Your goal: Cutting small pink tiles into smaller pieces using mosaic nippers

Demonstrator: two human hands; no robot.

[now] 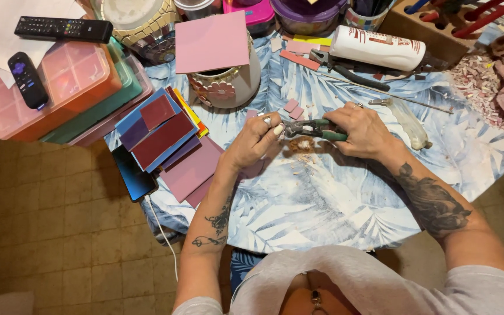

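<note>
My right hand (364, 131) grips green-handled tile nippers (313, 129) above the counter (322, 192); my left hand (256, 140) pinches a small tile piece (268, 121) at their jaws, over crumbs (302, 144).

Dim warm light, soft shadows, sharp.

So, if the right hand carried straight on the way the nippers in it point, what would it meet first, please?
Most likely the left hand: the right hand aims the green-handled nippers leftward, their jaws right at the left fingertips.
</note>
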